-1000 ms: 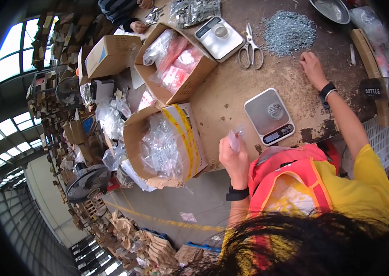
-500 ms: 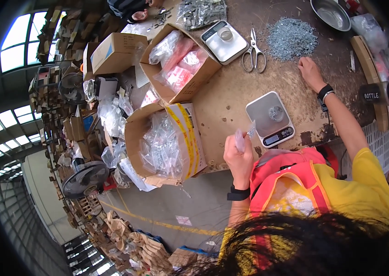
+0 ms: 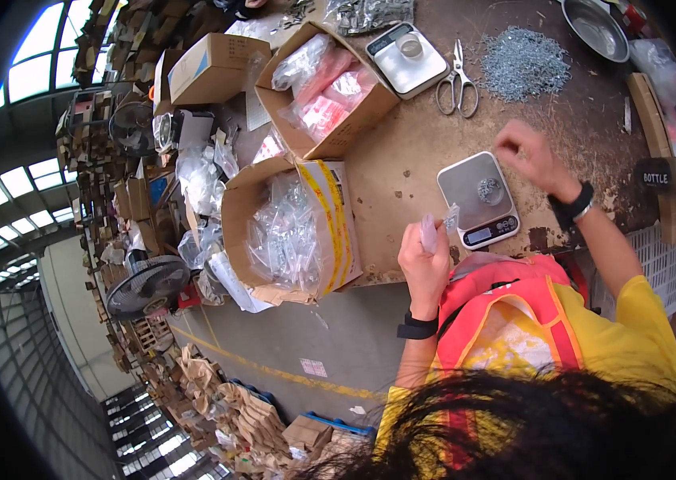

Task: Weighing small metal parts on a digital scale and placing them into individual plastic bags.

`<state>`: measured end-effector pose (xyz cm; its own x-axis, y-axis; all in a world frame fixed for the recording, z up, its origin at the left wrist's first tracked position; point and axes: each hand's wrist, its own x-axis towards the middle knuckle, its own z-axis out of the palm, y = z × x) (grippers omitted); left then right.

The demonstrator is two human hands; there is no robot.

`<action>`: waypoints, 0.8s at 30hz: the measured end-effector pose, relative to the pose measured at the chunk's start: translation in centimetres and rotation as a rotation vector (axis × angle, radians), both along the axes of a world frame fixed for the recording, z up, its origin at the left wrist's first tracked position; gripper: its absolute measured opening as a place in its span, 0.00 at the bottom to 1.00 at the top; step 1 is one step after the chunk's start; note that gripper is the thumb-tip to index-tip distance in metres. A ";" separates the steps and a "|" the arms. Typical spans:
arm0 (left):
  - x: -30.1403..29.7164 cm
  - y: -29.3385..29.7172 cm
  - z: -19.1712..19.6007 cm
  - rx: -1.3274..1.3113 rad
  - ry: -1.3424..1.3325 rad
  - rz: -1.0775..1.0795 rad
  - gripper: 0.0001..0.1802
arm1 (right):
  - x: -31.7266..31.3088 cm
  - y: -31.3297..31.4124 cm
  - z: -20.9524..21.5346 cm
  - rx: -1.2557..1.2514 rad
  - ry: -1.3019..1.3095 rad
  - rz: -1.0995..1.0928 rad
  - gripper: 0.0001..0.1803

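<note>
My left hand (image 3: 424, 270) is closed around a small clear plastic bag (image 3: 451, 218), whose end sticks out beyond the fingers near the scale. A white digital scale (image 3: 463, 190) lies just to the right of it, with a small round dish (image 3: 490, 190) of metal pieces on its plate. Over the table beside the scale's far right corner, my right hand (image 3: 534, 162) is raised with curled fingers; what they hold, if anything, is too small to make out. Farther back spreads a heap of small silvery screw-like parts (image 3: 526, 66).
Left of my hands stands an open carton (image 3: 342, 228) full of clear bags. Behind it another carton (image 3: 338, 132) holds pink and clear bags. Scissors (image 3: 457, 84), a second scale (image 3: 408, 70) and a metal bowl (image 3: 596, 30) lie at the back. A wooden strip (image 3: 658, 144) borders the right.
My right hand has drawn back from the heap of metal parts toward the scale and lifted. My left hand still holds the bag, slightly shifted. The whole view has shifted a little.
</note>
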<state>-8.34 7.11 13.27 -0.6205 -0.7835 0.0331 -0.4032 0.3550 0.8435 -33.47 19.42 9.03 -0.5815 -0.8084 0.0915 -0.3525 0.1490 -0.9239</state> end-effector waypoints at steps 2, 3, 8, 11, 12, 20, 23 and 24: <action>0.0 -0.1 0.0 0.029 0.003 -0.011 0.03 | 3.1 -0.8 2.2 -0.184 0.050 0.224 0.06; -0.2 -0.1 0.0 0.059 0.011 -0.016 0.03 | 4.2 -1.0 2.7 -0.265 0.122 0.304 0.07; -0.3 0.0 1.2 0.060 -0.003 -0.088 0.06 | 6.8 -1.5 4.6 -0.267 0.258 0.423 0.11; -0.1 0.0 1.9 0.120 0.027 -0.099 0.05 | 6.6 -1.0 5.1 -0.261 0.210 0.443 0.12; 0.0 -0.1 2.1 0.170 0.047 -0.114 0.04 | 6.3 -0.8 4.7 -0.245 0.227 0.452 0.13; 1.2 -0.2 4.3 0.550 0.270 -0.105 0.04 | 7.1 -0.3 7.1 -0.221 0.089 0.356 0.11; 1.0 -0.3 3.7 0.423 0.388 -0.157 0.04 | 6.9 0.0 8.7 -0.210 0.040 0.286 0.11; 0.7 -0.2 3.4 0.285 0.440 -0.179 0.04 | 6.8 0.1 9.0 -0.215 0.044 0.287 0.11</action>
<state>-7.60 6.95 16.66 -0.7201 -0.6832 0.1211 0.0547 0.1181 0.9915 -26.62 19.54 18.07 -0.3251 -0.8979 0.2967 -0.3916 -0.1577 -0.9065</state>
